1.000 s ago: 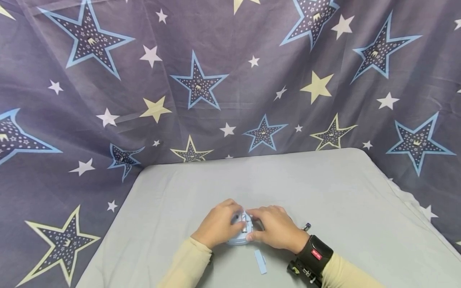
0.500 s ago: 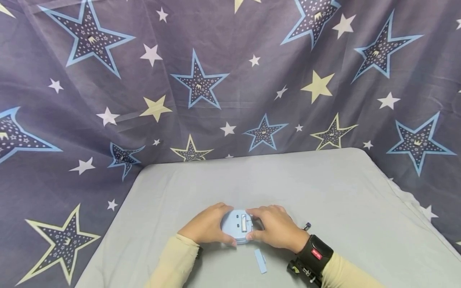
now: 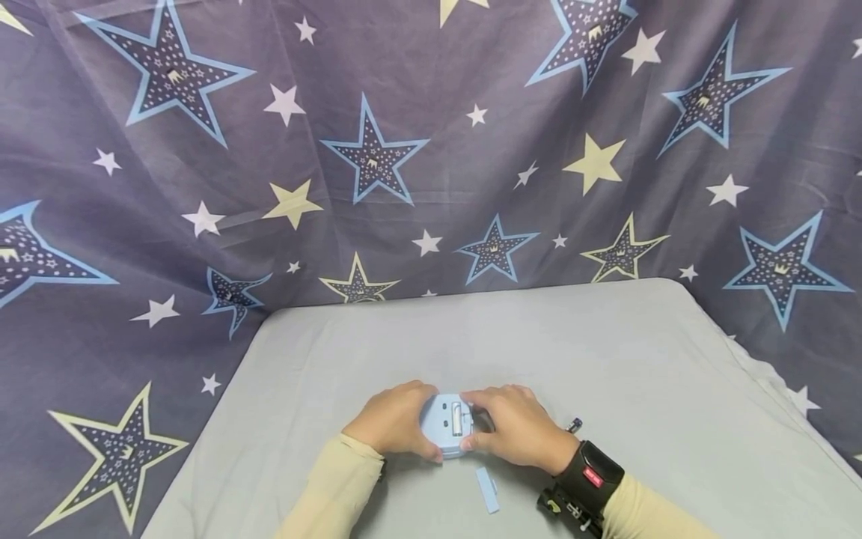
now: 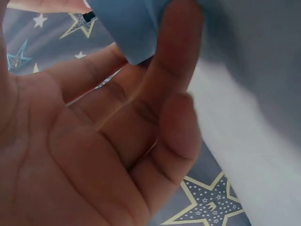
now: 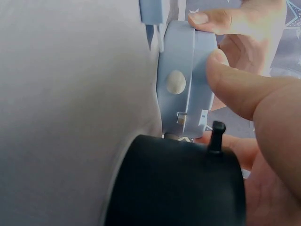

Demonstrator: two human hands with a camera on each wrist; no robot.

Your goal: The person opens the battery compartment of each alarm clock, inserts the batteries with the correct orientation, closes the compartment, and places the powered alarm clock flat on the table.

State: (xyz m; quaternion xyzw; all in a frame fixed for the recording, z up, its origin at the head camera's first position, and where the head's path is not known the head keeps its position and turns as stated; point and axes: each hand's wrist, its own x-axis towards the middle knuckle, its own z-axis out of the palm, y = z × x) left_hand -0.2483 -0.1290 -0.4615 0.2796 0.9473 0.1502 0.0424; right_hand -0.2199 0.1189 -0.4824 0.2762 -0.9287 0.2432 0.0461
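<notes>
A light blue rounded device [image 3: 436, 421] lies on the grey-covered table, its battery slot facing up. One battery [image 3: 457, 419] sits in that slot. My left hand [image 3: 396, 419] holds the device's left side, thumb at the near edge and fingers at the far edge. On the opposite side, my right hand [image 3: 515, 423] grips it between thumb and fingers. The right wrist view shows the device's side [image 5: 176, 52] with a round whitish button [image 5: 176, 82]. Just nearer than the device lies a slim light blue battery cover [image 3: 488, 490], detached.
A small dark-and-silver cylinder, seemingly a battery [image 3: 574, 425], lies beyond my right wrist. A black strap [image 3: 588, 477] with a camera mount surrounds that wrist. The table [image 3: 539, 337] meets a star-patterned curtain [image 3: 431, 172] at the back and sides.
My left thumb has left the battery slot and gone to the device's near edge. The left hand drew back left, then shifted slightly right. My right hand has kept its hold.
</notes>
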